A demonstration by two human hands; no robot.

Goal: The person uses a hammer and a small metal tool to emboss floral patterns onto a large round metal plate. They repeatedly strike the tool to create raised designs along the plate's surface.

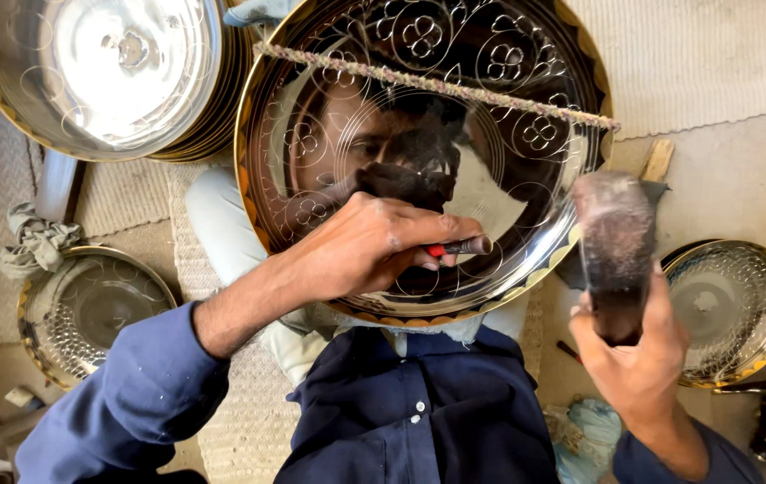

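We're looking down at a big round metal tray (526, 81) w/ a gold-and-black rim, propped up in front of us, resting against our lap. Its mirror face carries engraved circles & flower motifs. A thin twisted cord (437, 87) runs across its upper part, left to right.

Our left hand (374, 242) is closed around a slim punch tool (468, 245), dark metal w/ a bit of red at the grip; fingers curl tight on it, tip pointing right and sitting against the tray's lower centre. Our right hand (638, 345) is wrapped shut around the handle of a dark hammer (614, 237), head raised & blurred, just right of the tray's rim, near the tool but apart from it.

Upper left: a stack of similar shiny trays (105, 72). Lower left on the floor: a smaller engraved tray (87, 309), w/ a crumpled grey rag (38, 242) beside it. Right, behind the hammer hand: another engraved tray (732, 309). Woven mat (696, 54) under the lot, top right. Blue sleeves on both arms, dark blue shirt below.
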